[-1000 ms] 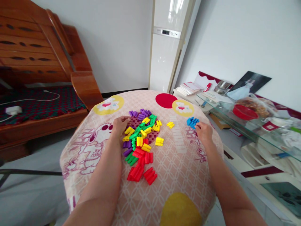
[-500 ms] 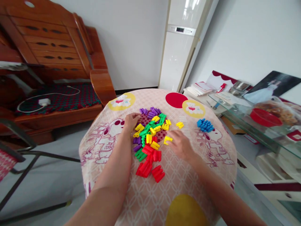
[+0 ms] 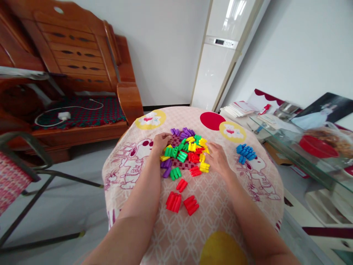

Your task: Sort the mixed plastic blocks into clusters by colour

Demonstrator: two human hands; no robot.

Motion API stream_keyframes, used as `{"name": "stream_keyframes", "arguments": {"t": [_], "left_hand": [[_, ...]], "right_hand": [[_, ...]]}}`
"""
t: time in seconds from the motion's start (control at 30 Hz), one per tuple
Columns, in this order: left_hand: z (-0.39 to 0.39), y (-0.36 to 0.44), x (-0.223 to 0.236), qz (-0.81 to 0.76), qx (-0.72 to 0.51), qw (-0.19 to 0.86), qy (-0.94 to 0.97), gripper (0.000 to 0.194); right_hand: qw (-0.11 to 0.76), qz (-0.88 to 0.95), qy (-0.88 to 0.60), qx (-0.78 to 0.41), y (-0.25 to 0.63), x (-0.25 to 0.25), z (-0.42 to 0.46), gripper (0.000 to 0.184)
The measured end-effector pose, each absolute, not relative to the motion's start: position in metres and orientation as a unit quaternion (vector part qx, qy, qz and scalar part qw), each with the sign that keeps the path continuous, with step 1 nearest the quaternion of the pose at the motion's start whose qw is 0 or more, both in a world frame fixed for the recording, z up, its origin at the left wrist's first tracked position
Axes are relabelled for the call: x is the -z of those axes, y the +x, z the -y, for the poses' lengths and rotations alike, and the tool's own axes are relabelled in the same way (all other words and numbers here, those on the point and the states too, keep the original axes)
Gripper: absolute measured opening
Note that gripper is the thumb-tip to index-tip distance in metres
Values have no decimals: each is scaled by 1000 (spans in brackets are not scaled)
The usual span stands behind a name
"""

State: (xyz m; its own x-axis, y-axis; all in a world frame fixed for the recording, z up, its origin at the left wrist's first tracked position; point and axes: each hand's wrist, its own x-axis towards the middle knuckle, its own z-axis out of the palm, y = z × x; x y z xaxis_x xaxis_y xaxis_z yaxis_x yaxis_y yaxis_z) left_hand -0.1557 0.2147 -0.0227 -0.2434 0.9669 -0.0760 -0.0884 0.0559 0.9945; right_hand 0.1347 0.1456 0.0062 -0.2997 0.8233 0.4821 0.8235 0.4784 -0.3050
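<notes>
Ribbed plastic toy blocks lie heaped in the middle of the round table, over a dark red lattice patch. Among them are green blocks, yellow blocks, red blocks and purple blocks. My left hand rests at the heap's left edge, fingers stretched toward the purple blocks behind; its fingertips are partly hidden. On the right side, my right hand has its fingers apart against yellow blocks. Nearer to me lie separate red blocks.
Blue blocks form their own group at the right of the patterned tablecloth. Beyond the table's right edge stands a glass shelf with a red bowl. A wooden bench is at the left, a metal-framed chair nearer.
My right hand has let go of a yellow block and moved slightly forward. Several red and yellow blocks have shifted away from me into the heap's right side. The view has turned slightly left.
</notes>
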Motion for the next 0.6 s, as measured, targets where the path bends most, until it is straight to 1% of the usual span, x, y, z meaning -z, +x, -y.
{"name": "stream_keyframes", "arguments": {"t": [0.1,0.2,0.3,0.37,0.47,0.6], "left_hand": [[-215,-155,23,-552,-563,472,394,14],[-215,-155,23,-548,-565,474,395,12],[-215,-155,22,-549,-564,474,396,10],[-215,-155,22,-549,-563,471,399,10],[-216,-156,24,-545,-560,473,407,12],[-221,-159,28,-554,-545,477,411,14]], "right_hand": [[299,795,-527,-20,153,4,-137,44],[276,833,-474,-72,151,14,-117,40],[303,839,-444,-89,150,18,-100,36],[350,799,-484,-62,161,18,-97,34],[409,691,-596,3,192,17,-99,31],[432,547,-713,79,233,16,-101,31]]}}
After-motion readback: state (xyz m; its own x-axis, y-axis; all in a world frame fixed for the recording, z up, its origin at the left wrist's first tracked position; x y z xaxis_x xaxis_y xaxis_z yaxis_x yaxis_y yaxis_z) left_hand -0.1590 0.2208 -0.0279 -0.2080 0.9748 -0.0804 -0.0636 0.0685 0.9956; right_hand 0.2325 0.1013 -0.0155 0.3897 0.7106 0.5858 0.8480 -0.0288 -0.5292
